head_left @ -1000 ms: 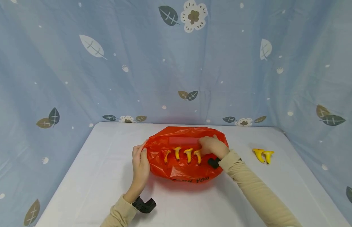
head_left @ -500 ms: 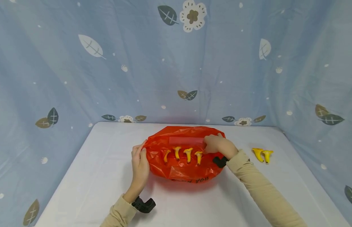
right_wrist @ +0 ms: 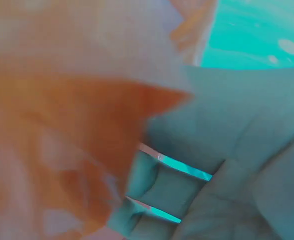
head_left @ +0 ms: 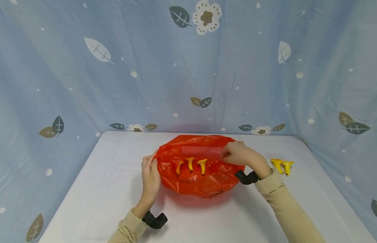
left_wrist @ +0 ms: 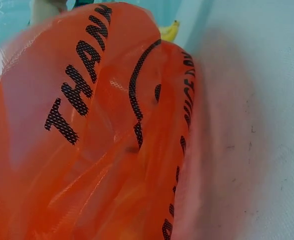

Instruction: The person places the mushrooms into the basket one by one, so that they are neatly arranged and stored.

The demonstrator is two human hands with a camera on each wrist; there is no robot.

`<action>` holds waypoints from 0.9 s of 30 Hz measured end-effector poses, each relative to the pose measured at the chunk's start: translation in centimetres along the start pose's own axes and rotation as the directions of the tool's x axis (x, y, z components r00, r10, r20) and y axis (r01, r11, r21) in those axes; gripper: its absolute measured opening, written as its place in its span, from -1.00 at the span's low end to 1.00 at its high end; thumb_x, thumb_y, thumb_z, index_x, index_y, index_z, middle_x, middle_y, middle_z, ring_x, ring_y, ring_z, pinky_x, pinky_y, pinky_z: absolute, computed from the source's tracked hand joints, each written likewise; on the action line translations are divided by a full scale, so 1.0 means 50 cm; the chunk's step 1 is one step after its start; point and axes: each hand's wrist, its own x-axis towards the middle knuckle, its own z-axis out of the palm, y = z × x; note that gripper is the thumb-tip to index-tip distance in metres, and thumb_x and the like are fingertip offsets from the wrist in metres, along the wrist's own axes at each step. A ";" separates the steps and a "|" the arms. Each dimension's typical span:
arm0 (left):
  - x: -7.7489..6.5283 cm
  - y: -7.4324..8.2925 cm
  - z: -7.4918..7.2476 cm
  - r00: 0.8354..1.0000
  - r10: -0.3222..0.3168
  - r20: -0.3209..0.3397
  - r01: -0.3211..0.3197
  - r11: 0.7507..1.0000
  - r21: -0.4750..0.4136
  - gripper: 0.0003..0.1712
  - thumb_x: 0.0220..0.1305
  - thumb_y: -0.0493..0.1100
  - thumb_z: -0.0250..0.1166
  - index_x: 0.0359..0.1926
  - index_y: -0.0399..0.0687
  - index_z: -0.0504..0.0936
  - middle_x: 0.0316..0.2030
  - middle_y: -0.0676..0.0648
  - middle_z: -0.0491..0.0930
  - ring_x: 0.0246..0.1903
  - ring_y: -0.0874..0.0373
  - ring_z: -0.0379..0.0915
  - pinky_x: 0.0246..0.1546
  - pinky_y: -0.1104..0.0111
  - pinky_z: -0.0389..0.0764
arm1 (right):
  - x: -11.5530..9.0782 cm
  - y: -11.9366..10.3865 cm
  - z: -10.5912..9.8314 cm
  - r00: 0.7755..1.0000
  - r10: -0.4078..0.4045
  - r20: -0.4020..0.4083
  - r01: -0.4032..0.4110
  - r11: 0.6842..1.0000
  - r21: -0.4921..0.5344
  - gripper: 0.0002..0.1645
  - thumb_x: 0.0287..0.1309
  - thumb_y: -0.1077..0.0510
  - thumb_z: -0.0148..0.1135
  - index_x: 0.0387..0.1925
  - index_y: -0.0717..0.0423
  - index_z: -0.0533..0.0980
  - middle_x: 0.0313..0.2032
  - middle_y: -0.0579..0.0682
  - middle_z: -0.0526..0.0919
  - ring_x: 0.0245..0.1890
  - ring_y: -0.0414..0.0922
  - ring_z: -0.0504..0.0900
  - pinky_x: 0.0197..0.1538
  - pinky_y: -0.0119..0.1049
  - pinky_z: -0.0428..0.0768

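while both hands hold an orange plastic bag mid-table, the left hand pinches its left edge and the right hand seemingly grips the right rim; three yellow mushrooms show inside, two wait near the table's right edge, needing fetching next.

orange bag black lettering, yellow mushrooms, blue leaf-print cloth

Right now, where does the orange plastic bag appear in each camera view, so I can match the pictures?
Head view: the orange plastic bag lies at table centre, between the left hand and right hand.
Left wrist view: the bag fills the left and middle, black lettering visible.
Right wrist view: the bag is a blur on the left.
Shared landmark: the white table, also right in the left wrist view.
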 end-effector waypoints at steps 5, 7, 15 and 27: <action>0.001 0.003 0.001 1.000 -0.006 0.001 0.006 1.000 0.002 -0.53 0.57 -0.21 -0.15 0.35 -0.27 0.42 -0.01 -0.16 0.34 0.03 0.09 0.27 -0.02 0.59 0.42 | -0.040 0.014 0.010 0.993 -0.007 -0.119 0.012 0.999 0.045 -0.84 0.26 0.16 0.28 -0.23 0.08 0.75 -0.44 -0.22 0.68 -0.35 -0.18 0.56 -0.01 0.16 0.26; 0.001 0.004 0.001 1.000 -0.009 -0.001 0.009 1.000 0.010 -0.53 0.57 -0.21 -0.15 0.35 -0.26 0.42 0.00 -0.17 0.34 0.05 0.09 0.26 -0.01 0.57 0.39 | -0.057 0.019 0.017 0.984 0.009 -0.175 0.005 0.997 0.079 -0.81 0.27 0.13 0.29 -0.20 0.09 0.75 -0.46 -0.24 0.68 -0.35 -0.20 0.55 -0.01 0.15 0.25; -0.003 0.005 0.004 1.000 -0.016 0.012 0.016 1.000 0.000 -0.53 0.57 -0.21 -0.14 0.35 -0.26 0.43 -0.01 -0.17 0.33 0.03 0.10 0.27 -0.01 0.59 0.43 | -0.092 0.043 0.059 0.912 0.016 -0.411 0.037 0.992 0.121 -0.49 0.30 0.10 0.27 -0.80 -0.09 0.45 -0.73 -0.25 0.31 -0.55 -0.24 0.43 0.27 0.35 0.06; -0.005 0.008 0.002 0.998 0.026 0.048 -0.027 0.999 0.024 -0.52 0.55 -0.23 -0.12 0.39 -0.22 0.38 0.01 -0.13 0.33 0.07 0.11 0.25 -0.01 0.60 0.41 | -0.102 0.062 0.090 0.801 -0.032 -0.598 0.169 0.970 0.174 -0.79 0.22 0.22 0.33 -0.55 0.01 0.68 -0.44 -0.12 0.53 -0.32 -0.08 0.55 0.36 0.31 0.08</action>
